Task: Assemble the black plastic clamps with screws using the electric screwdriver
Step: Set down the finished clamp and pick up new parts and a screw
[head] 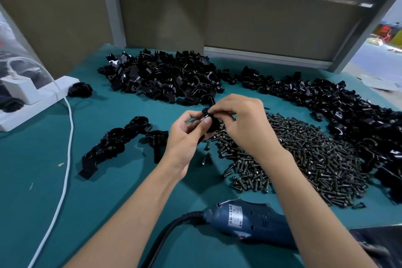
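Over the middle of the green table, my left hand grips a black plastic clamp between thumb and fingers. My right hand pinches a screw at the clamp's top edge; the fingers hide most of it. A big heap of dark screws lies just right of my hands. Two piles of loose black clamp parts lie behind, one at the back centre and one at the right. The blue electric screwdriver lies on its side near the front edge, under my right forearm.
Several assembled clamps lie in a row left of my hands. A white power strip with a plugged-in adapter sits at the left, and its white cable runs toward the front. Cardboard panels and a grey frame close the back.
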`<move>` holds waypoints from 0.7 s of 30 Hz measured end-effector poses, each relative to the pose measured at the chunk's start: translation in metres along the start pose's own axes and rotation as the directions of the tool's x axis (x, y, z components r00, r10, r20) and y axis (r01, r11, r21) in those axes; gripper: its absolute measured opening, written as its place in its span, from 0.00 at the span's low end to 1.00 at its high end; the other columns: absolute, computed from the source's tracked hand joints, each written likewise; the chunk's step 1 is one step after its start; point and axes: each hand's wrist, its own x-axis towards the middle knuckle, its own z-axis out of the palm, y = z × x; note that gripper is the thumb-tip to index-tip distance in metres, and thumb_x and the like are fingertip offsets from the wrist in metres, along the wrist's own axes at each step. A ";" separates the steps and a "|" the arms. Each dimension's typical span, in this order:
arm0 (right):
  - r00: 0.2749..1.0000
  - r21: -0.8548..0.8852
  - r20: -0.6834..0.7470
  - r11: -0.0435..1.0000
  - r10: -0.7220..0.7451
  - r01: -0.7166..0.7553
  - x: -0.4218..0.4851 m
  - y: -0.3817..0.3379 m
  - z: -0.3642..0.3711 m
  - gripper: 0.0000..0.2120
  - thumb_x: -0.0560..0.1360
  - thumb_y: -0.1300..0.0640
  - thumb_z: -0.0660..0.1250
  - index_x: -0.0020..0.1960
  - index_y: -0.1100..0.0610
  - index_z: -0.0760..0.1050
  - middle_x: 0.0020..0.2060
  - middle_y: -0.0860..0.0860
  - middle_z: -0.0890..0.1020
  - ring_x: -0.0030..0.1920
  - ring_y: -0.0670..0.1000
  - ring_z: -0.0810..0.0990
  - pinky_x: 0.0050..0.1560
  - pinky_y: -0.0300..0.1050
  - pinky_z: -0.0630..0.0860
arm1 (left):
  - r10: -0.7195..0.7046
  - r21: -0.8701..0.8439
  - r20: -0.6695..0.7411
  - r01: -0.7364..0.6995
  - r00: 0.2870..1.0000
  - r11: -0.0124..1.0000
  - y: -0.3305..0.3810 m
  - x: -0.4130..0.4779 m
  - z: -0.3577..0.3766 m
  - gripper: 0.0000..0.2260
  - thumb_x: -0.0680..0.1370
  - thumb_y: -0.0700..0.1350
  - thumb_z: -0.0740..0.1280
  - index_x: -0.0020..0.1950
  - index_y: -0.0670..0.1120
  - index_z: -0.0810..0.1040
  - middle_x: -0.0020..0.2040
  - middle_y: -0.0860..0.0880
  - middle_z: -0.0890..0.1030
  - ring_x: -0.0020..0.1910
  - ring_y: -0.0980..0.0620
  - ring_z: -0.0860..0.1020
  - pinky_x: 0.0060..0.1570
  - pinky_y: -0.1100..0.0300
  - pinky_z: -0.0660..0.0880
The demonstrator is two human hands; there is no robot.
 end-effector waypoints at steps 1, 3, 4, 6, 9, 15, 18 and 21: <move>1.000 0.012 -0.003 1.000 0.012 -0.012 -0.001 -0.001 0.000 0.09 0.73 0.70 0.69 0.49 0.61 0.84 0.44 0.53 0.85 0.45 0.51 0.83 0.51 0.39 0.77 | 0.002 0.013 -0.001 -0.002 1.000 1.000 0.000 0.000 0.000 0.06 0.76 0.41 0.68 0.52 0.42 0.76 0.44 0.45 0.84 0.47 0.51 0.82 0.55 0.54 0.80; 0.996 0.092 0.007 0.991 0.094 -0.094 -0.004 -0.002 0.000 0.14 0.74 0.71 0.67 0.56 0.58 0.83 0.47 0.51 0.86 0.49 0.47 0.83 0.55 0.34 0.76 | 0.012 0.040 -0.013 -0.011 1.000 0.999 -0.001 0.001 0.000 0.04 0.77 0.41 0.68 0.51 0.43 0.76 0.44 0.46 0.84 0.47 0.51 0.81 0.56 0.53 0.80; 0.990 0.148 0.035 0.979 0.139 -0.143 -0.005 -0.002 -0.001 0.17 0.75 0.71 0.66 0.59 0.56 0.81 0.48 0.50 0.86 0.51 0.43 0.83 0.55 0.32 0.75 | 0.018 0.044 -0.022 -0.017 1.000 0.999 -0.002 0.001 -0.001 0.04 0.77 0.40 0.68 0.50 0.43 0.75 0.44 0.46 0.84 0.46 0.51 0.81 0.56 0.52 0.80; 0.978 0.231 0.117 0.953 0.173 -0.196 -0.007 0.001 -0.004 0.23 0.76 0.71 0.63 0.65 0.51 0.77 0.52 0.47 0.85 0.46 0.37 0.82 0.47 0.27 0.74 | 0.022 0.018 -0.033 -0.021 0.999 1.000 -0.001 0.001 -0.002 0.03 0.78 0.40 0.68 0.50 0.43 0.75 0.44 0.45 0.84 0.46 0.50 0.83 0.54 0.53 0.80; 0.958 0.314 0.201 0.913 0.204 -0.261 -0.006 0.010 -0.012 0.28 0.78 0.73 0.59 0.70 0.46 0.71 0.60 0.42 0.81 0.40 0.42 0.80 0.39 0.35 0.75 | -0.017 -0.137 -0.042 0.011 0.999 0.991 0.002 0.003 -0.003 0.03 0.78 0.40 0.67 0.49 0.41 0.75 0.47 0.43 0.85 0.49 0.46 0.83 0.52 0.57 0.81; 0.865 -0.027 0.160 0.878 0.476 -0.478 -0.003 0.042 -0.014 0.19 0.77 0.72 0.61 0.56 0.53 0.82 0.48 0.45 0.82 0.48 0.42 0.80 0.57 0.40 0.77 | -0.094 -0.331 -0.044 0.075 0.995 0.941 0.007 0.005 -0.007 0.06 0.75 0.42 0.68 0.50 0.41 0.76 0.56 0.39 0.83 0.55 0.46 0.82 0.59 0.52 0.79; 0.809 -0.222 0.312 0.866 0.498 -0.448 -0.004 0.046 -0.003 0.11 0.76 0.65 0.67 0.54 0.54 0.83 0.48 0.50 0.84 0.49 0.49 0.81 0.59 0.44 0.76 | -0.145 -0.366 -0.058 0.114 0.988 0.923 0.007 0.006 -0.009 0.04 0.79 0.40 0.66 0.52 0.41 0.76 0.57 0.40 0.83 0.58 0.46 0.80 0.59 0.53 0.79; 0.771 -0.309 0.381 0.856 0.510 -0.414 -0.004 0.043 0.007 0.12 0.74 0.57 0.72 0.57 0.52 0.80 0.46 0.50 0.84 0.48 0.52 0.81 0.54 0.51 0.80 | -0.195 -0.407 -0.088 0.143 0.977 0.902 0.007 0.007 -0.009 0.05 0.81 0.40 0.64 0.54 0.38 0.76 0.59 0.38 0.82 0.60 0.44 0.79 0.56 0.55 0.80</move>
